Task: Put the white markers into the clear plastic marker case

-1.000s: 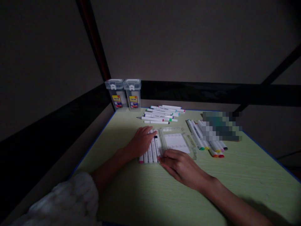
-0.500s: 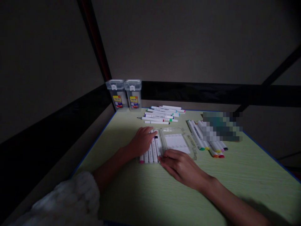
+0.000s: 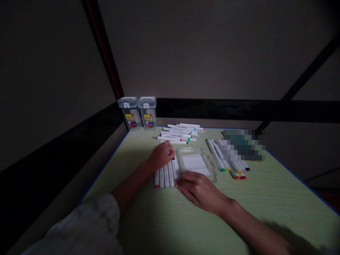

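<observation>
A clear plastic case [image 3: 177, 153] lies unfolded on the table, and a row of white markers [image 3: 162, 179] fills its left half. My left hand [image 3: 161, 156] is over the far end of that row, fingers curled; anything in them is hidden. At the row's right side a black-banded marker [image 3: 174, 166] lies slanted. Near its lower end are the pressed-together fingertips of my right hand [image 3: 200, 189], which appear to grip it there. The case's right half holds a white paper insert [image 3: 196, 164], partly behind my right hand.
Several loose markers [image 3: 176, 135] lie across the back of the table [image 3: 212, 230]. Another pile of colour-capped markers [image 3: 219, 157] is to the right, against a blurred green object [image 3: 244, 143]. Two lidded clear boxes [image 3: 131, 113] stand at the far left corner, near the wall.
My left hand's fingers have curled in more, with the thumb no longer stretched out over the markers. The right hand stays by the row's lower right end. The whole view has shifted slightly.
</observation>
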Demonstrator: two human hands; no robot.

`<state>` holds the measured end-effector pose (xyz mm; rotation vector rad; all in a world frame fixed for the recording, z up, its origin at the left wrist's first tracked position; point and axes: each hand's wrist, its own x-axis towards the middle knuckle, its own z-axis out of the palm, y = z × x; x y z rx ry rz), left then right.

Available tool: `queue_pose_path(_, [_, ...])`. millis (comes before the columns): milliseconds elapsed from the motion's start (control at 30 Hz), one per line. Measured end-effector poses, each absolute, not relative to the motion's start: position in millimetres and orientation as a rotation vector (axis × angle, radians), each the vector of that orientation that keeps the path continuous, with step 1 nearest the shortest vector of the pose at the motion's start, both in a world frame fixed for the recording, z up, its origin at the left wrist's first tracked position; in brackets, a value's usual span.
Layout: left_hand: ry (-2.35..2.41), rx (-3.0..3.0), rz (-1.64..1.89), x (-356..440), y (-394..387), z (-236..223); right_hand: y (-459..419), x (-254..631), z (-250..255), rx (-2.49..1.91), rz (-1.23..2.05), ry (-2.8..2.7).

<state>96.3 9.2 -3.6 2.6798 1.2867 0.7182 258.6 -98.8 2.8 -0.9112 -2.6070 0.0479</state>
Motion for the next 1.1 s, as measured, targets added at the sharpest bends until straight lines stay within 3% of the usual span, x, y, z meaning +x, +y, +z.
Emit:
queue_pose_path(467, [1.245,2.758,0.719,95.9,14.0,-11.2,-98.5,259.6,1.4,-0.917,0.077,-2.603])
queue_pose_path(833, [1.402,2.856,0.397,94.2,18.8,-23.3,-98.4,259.1,1.8,-0.925,0.077,-2.619])
queue_pose_path(1100, [1.464,2.875,0.384,95.0,17.6,-23.0,-98.1,259.7,1.2,-0.927,0.076,-2.617])
